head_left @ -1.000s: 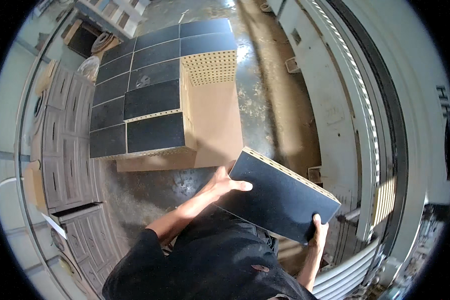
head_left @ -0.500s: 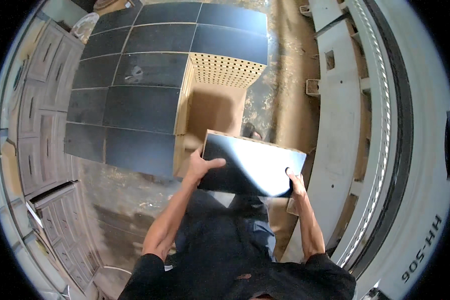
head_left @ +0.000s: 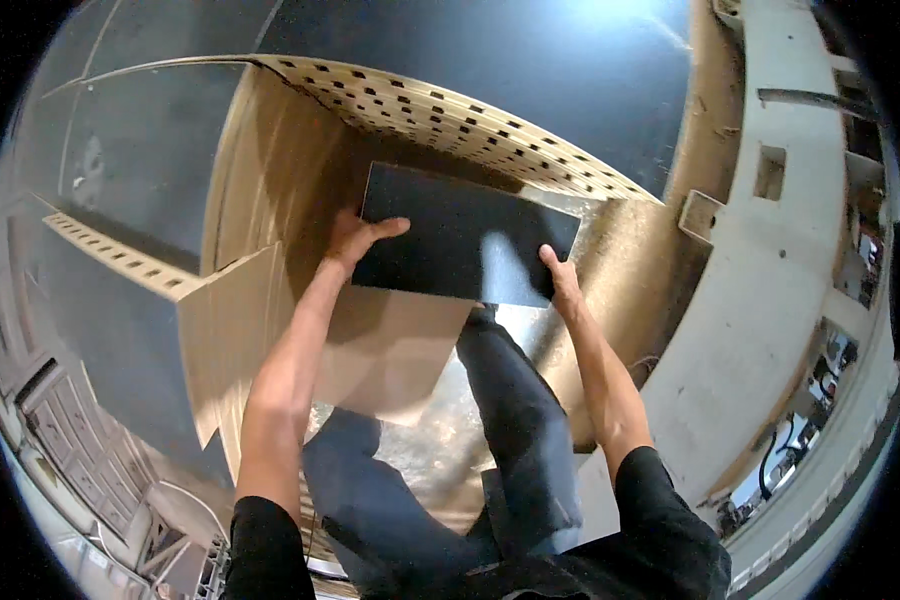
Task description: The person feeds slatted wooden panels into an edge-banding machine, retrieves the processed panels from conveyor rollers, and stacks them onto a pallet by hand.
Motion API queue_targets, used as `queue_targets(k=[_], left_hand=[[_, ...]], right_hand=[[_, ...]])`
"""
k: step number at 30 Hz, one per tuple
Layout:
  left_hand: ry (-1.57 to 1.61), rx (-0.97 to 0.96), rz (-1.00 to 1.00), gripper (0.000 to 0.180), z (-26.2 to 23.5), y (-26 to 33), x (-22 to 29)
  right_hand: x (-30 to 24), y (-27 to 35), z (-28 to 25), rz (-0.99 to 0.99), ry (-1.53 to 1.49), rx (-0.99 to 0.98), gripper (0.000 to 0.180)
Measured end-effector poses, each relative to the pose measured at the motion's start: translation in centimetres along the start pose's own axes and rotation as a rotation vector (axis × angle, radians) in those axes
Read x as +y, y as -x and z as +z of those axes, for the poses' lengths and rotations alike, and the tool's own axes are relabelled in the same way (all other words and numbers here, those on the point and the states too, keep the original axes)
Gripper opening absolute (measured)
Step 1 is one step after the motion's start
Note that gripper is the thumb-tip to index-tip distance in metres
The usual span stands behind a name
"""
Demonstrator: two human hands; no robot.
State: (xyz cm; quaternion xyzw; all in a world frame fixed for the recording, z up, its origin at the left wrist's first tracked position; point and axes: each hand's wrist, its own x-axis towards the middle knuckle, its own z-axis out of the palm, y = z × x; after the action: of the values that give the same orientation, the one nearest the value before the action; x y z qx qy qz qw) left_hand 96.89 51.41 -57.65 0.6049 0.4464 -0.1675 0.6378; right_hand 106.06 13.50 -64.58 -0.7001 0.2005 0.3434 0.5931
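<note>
A stack of black-faced rectangular panels (head_left: pixel 460 235) is held level between my two hands, over the gap among taller stacks. My left hand (head_left: pixel 353 240) grips its left end, thumb lying on the black top and fingers hidden at the side. On the right end, my right hand (head_left: pixel 562 275) has its thumb at the top edge; its other fingers are mostly out of sight. Beneath lies a bare brown board (head_left: pixel 400 345). Just beyond rises a panel stack with rows of dark holes in its pale edges (head_left: pixel 450 120). Whether the held panels touch anything below cannot be told.
Black-topped panel stacks stand at the left (head_left: pixel 140 150) and lower left (head_left: pixel 110 310), the latter showing a holed edge. Along the right runs a pale machine frame (head_left: pixel 740 300) with a protruding square bracket (head_left: pixel 702 217). Carved pale door panels (head_left: pixel 80 440) lean at far left.
My hands have carried the panel stack forward from close to my body into the gap between the stacks. The view has moved closer to the stacks. Both hands keep their grip.
</note>
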Motion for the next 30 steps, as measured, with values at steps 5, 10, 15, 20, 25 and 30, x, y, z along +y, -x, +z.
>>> queue_targets(k=[5, 10, 15, 20, 25, 30], left_hand=[[-0.013, -0.106, 0.219, 0.083, -1.8, -9.8, -3.4], [-0.324, 0.377, 0.321, 0.071, 2.9, -8.7, -2.1], [0.24, 0.391, -0.035, 0.071, 8.9, -2.2, -20.0], [0.459, 0.078, 0.224, 0.058, 8.4, -3.6, -12.7], [0.894, 0.121, -0.023, 0.053, 8.5, -4.4, -11.1], [0.449, 0.373, 0.0, 0.057, 8.5, -1.3, -9.7]], right_hand=[[3.4, -7.1, 2.8, 0.05, -0.118, -0.046, 0.085], [2.8, -6.4, 0.5, 0.155, -0.095, 0.008, 0.078], [3.1, -6.6, 5.0, -0.01, -0.005, 0.077, 0.075], [-0.3, -5.3, 9.0, 0.113, 0.077, 0.052, 0.076], [-0.4, -6.5, 8.0, -0.031, 0.422, -0.04, 0.081], [2.6, -0.9, 4.8, -0.015, 0.399, 0.02, 0.079]])
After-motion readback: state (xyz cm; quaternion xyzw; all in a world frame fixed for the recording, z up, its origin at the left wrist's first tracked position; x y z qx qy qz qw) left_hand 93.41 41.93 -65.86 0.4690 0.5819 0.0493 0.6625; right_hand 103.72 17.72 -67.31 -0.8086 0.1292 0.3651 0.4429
